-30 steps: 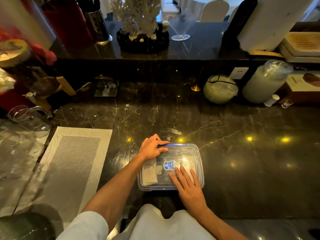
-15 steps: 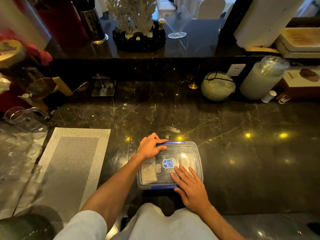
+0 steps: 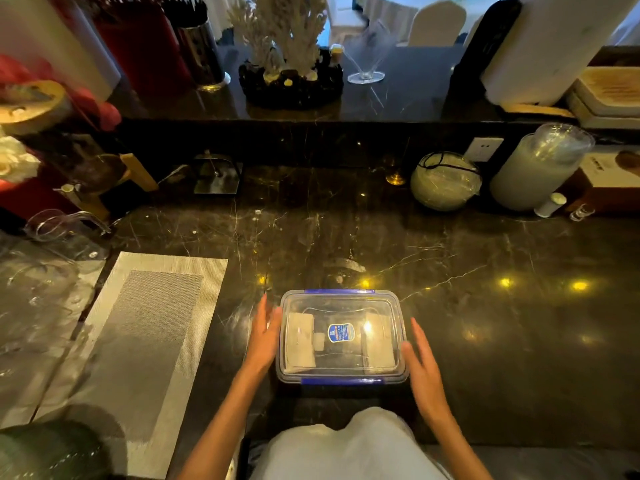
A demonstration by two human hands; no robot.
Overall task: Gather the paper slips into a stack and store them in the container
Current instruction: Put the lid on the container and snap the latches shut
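Observation:
A clear plastic container (image 3: 398,341) with blue clips and a blue label on its lid sits closed on the dark marble counter, close to the front edge. Through the lid I see a stack of pale paper slips (image 3: 300,339) lying inside at the left. My left hand (image 3: 263,336) rests flat against the container's left side, fingers straight. At the container's right side my right hand (image 3: 420,362) is flat too, its fingers by the wall. Neither hand grips anything.
A grey woven placemat (image 3: 145,341) lies to the left. Clear glassware (image 3: 52,271) stands at the far left. At the back right are a wrapped round bowl (image 3: 445,180) and a tall clear jar (image 3: 538,164). A raised ledge (image 3: 311,112) carries a coral ornament and a glass.
Both hands came off the lid: the left left the far left corner, the right left the lid top. They now flank the container's sides.

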